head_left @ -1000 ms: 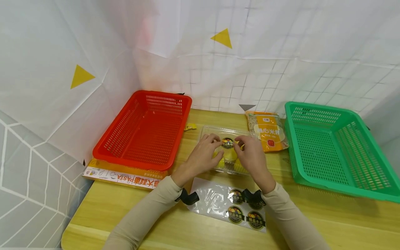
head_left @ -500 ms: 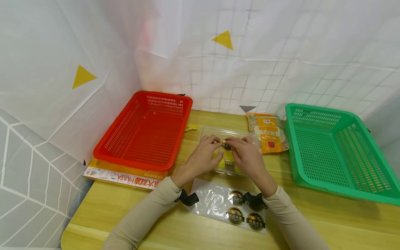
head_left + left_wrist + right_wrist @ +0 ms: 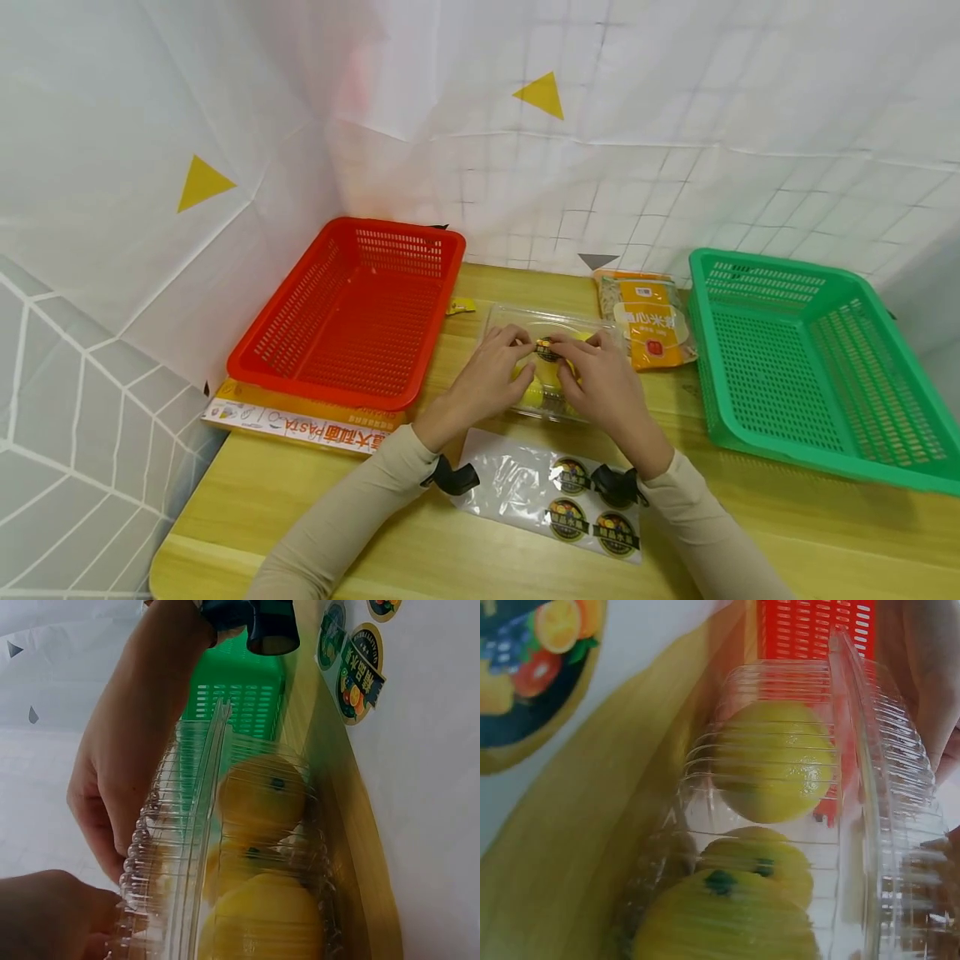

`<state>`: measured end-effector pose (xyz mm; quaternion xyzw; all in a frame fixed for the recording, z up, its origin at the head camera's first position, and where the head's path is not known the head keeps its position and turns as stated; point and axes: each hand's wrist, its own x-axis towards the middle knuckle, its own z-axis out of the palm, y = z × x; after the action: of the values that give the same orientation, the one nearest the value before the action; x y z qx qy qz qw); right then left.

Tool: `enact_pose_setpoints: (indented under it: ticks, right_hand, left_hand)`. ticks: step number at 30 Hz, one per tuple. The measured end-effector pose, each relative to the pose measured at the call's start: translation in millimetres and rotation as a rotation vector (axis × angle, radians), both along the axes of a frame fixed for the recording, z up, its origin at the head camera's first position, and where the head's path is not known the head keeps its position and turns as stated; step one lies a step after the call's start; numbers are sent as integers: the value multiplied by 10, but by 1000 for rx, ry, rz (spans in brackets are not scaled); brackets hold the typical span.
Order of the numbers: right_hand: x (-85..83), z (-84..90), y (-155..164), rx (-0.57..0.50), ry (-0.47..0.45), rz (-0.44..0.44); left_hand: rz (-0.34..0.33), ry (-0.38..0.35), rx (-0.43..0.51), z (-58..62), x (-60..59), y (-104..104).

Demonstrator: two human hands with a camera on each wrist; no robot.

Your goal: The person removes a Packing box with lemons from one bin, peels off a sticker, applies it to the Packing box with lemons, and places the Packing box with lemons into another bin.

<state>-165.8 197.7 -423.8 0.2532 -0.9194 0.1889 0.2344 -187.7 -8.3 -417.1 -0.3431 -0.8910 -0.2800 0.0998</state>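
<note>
Yellow lemons [image 3: 774,760] inside clear clamshell box [image 3: 889,825]

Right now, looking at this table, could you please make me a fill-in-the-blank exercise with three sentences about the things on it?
1. Both hands, the left hand and the right hand, rest on a clear plastic box that holds ____ fruits.
2. The basket to the left of the box is ____.
3. The round sticker on the box lid lies ____ the two hands.

Missing words: yellow; red; between
</note>
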Motion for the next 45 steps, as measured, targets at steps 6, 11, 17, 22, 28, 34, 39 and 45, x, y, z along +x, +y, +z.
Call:
enact_pose_setpoints:
  ticks: [6,11,17,22,28,34,39,45]
  right_hand:
    - [56,-21,37,-32,18,-12]
    - [82,-44,55,-61,8,-1]
    - [68,-59,78,-76,24,56]
    - [42,-58,88,-21,-33,60]
    - [23,-22,71,117,-144,25]
    - [5,17,54,188,-167,77]
    - [-1,-11,67,139,-152,121]
    - [4,-42,92,-42,-107,122]
  left_hand:
    - [3,1,0,-11,-5,6]
    - [11,10,-1,-24,3,16]
    - [19,32,11,-34,13,29]
    - [23,72,9,-48,23,31]
    - [18,100,22,-56,27,33]
    - [23,92,29,-61,34,29]
    - [30,81,48,-90,20,22]
    - [43,95,87,-100,-8,7]
